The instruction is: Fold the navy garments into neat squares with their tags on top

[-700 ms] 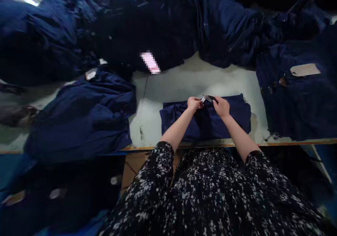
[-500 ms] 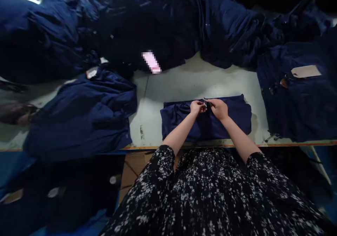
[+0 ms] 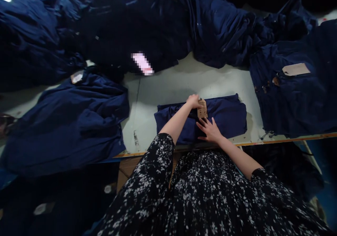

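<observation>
A dark blue garment (image 3: 228,115), folded into a flat oblong, lies on the table in front of me. On its middle rests a brown cardboard hang tag (image 3: 202,112) with small dark print. My left hand (image 3: 193,101) is at the garment's far edge, its fingers curled together against the upper left of the tag; the fingertips are partly hidden. Just below, my right hand (image 3: 211,130) lies on the cloth with fingers spread, one fingertip by the tag's lower edge.
Blue garments (image 3: 79,120) lie to the left, and more (image 3: 295,99) to the right with a pale tag (image 3: 296,69) on top. A big heap of blue clothing (image 3: 126,29) lines the back. The pale table (image 3: 168,87) ends close to my body.
My hands have parted from the small thing they both pinched. The brown tag now lies flat on the garment, and my right hand has moved nearer me and spread its fingers.
</observation>
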A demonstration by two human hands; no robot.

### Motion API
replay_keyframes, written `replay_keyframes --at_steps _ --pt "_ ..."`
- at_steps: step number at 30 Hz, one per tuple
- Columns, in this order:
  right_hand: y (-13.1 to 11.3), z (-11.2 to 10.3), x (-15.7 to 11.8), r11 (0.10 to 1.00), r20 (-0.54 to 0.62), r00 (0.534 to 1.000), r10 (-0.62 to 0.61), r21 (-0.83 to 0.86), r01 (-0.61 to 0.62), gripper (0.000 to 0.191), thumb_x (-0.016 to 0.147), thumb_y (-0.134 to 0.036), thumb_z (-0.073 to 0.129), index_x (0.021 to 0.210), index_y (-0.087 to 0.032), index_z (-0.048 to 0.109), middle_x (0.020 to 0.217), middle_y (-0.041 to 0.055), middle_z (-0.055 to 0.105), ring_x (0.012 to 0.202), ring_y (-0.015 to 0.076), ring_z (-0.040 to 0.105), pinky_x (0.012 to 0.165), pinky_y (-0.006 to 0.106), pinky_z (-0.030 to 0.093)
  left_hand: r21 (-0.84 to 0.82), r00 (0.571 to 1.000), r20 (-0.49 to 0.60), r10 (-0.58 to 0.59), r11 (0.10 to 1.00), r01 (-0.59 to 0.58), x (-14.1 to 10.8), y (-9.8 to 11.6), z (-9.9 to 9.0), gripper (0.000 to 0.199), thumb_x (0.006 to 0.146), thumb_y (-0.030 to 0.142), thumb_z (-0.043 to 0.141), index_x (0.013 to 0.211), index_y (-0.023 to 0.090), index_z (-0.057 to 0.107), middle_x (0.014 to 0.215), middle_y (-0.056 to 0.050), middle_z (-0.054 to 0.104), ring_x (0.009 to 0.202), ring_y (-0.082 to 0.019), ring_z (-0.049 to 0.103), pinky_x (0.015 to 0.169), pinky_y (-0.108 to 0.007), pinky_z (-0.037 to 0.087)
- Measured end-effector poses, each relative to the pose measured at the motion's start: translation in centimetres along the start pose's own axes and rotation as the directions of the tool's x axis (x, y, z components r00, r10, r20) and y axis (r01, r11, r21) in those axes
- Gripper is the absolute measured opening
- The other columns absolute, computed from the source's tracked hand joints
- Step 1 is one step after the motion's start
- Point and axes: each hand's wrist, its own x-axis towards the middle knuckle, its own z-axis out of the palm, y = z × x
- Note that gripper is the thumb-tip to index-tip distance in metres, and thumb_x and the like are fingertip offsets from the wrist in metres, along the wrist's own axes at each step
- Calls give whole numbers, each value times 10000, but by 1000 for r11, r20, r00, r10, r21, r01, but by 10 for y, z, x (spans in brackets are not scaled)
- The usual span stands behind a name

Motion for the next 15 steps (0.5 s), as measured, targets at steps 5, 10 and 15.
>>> replay_keyframes --at_steps 5,10,15 --pt "2 17 0 999 48 998 -47 -7 47 755 936 -574 655 1607 -309 431 1706 164 298 1576 446 215 1156 816 143 -40 986 152 -72 996 79 19 -1 -6 529 622 411 928 1071 174 778 1108 -120 774 1066 -299 715 921 -329 537" --pt "42 -3 20 964 110 959 -262 -21 266 690 932 -486 665 1573 -299 489 1687 147 354 1583 414 217 1188 774 127 -213 985 75 -157 962 169 12 -40 -7 385 605 371 929 915 195 783 903 -40 780 942 -244 729 801 -275 535" --pt "87 -43 65 929 209 920 -330 -99 356 689 823 -266 745 1488 -367 592 1699 65 352 1596 403 186 1216 744 108 -448 886 -19 -464 796 407 -19 -98 -3 486 684 370 902 1065 133 717 1057 -113 773 935 -226 732 778 -256 532"
